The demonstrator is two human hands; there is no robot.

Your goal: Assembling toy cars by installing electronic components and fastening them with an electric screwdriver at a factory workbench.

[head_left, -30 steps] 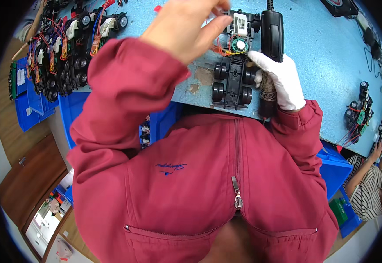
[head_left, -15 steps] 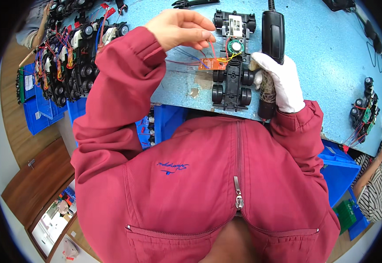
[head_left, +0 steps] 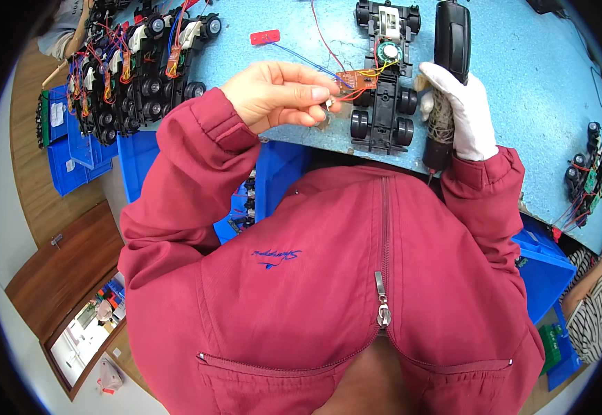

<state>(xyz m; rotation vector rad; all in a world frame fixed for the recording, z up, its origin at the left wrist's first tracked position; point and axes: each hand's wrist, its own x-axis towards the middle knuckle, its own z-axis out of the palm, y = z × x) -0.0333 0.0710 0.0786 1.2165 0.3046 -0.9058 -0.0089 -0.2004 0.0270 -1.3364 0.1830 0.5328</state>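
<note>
A black toy truck chassis [head_left: 386,104] lies wheels-out on the blue table, with a round green-rimmed speaker [head_left: 388,52] on it. Beside it, wired to it, is an orange-brown circuit board [head_left: 353,80]. Just left of the board, my bare left hand [head_left: 280,97] pinches a small whitish part [head_left: 328,102] at the end of red wires; its exact kind is too small to tell. My white-gloved right hand [head_left: 468,114] grips a black electric screwdriver [head_left: 451,41] right of the chassis, its thin bit pointing toward me. Blue wires lead to a small red piece [head_left: 265,37].
Several similar wired chassis [head_left: 145,76] crowd the table's left side. Another chassis [head_left: 586,173] with a green board lies far right. Blue bins [head_left: 280,173] stand below the near table edge. A person in a striped top [head_left: 595,297] is at the right.
My left hand has come down toward me, from above the board to its left, pinching the red wires' end. The red piece on blue wires now shows. My right hand keeps the screwdriver.
</note>
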